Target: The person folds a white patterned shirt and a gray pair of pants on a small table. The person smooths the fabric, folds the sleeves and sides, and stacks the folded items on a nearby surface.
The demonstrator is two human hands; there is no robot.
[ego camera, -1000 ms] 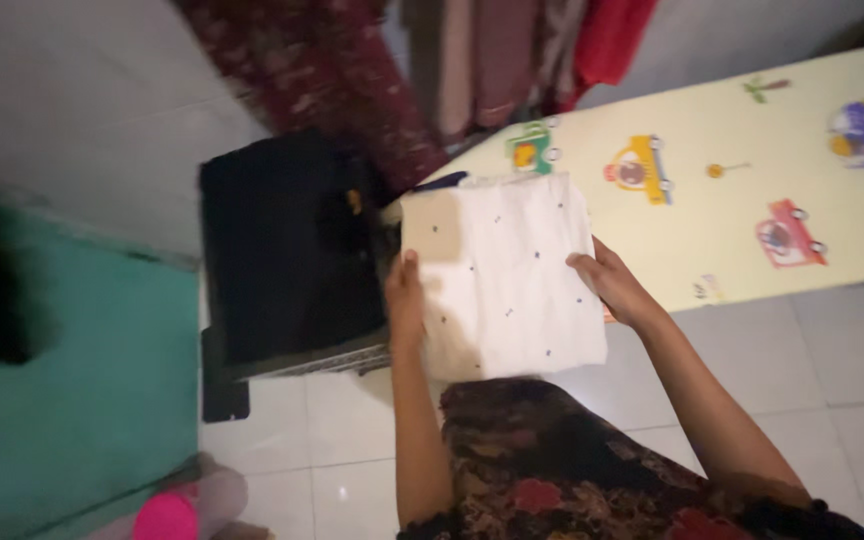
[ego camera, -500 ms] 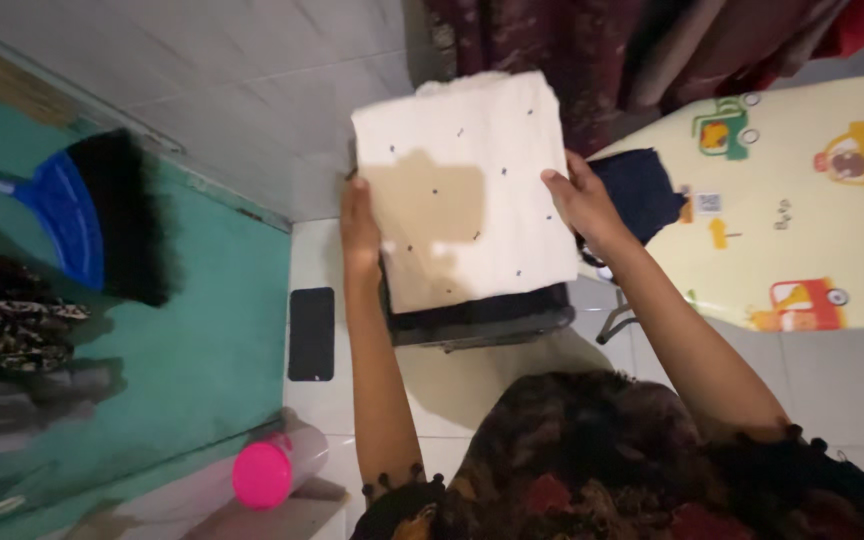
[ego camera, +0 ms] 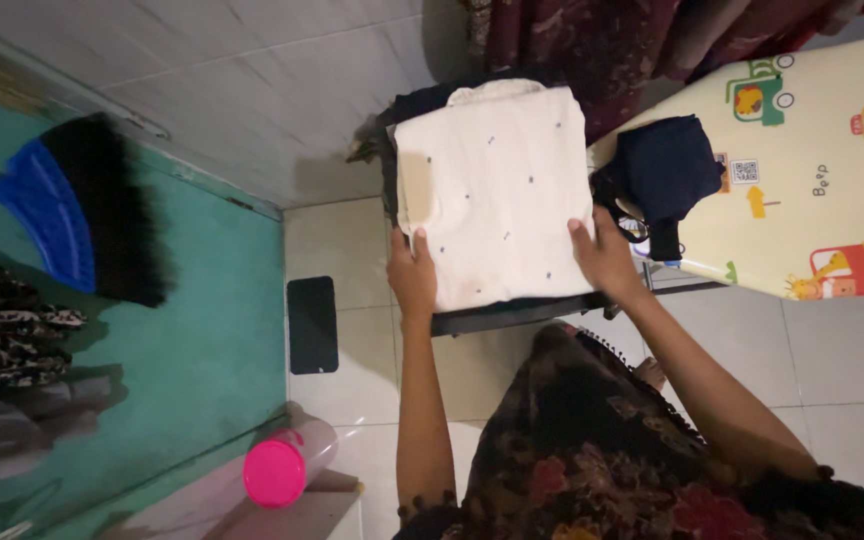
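Note:
A folded white cloth with small dark dots [ego camera: 497,190] lies flat on top of a dark pile on a black stool or stand [ego camera: 512,313]. My left hand [ego camera: 411,274] grips its near left corner. My right hand [ego camera: 605,256] holds its near right edge. Both forearms reach forward from my dark floral-patterned dress.
A pale yellow ironing board with cartoon cars [ego camera: 812,170] stands at the right, a dark navy garment [ego camera: 664,172] on its end. Dark red clothes [ego camera: 592,40] hang behind. A blue and black broom [ego camera: 82,215] lies on green flooring at left. A pink-capped bottle [ego camera: 280,467] and a black phone [ego camera: 312,324] are near.
The cloth was over the ironing board's end, then was carried left and lifted. Now it has come down onto the dark pile on the stool, both hands still on it.

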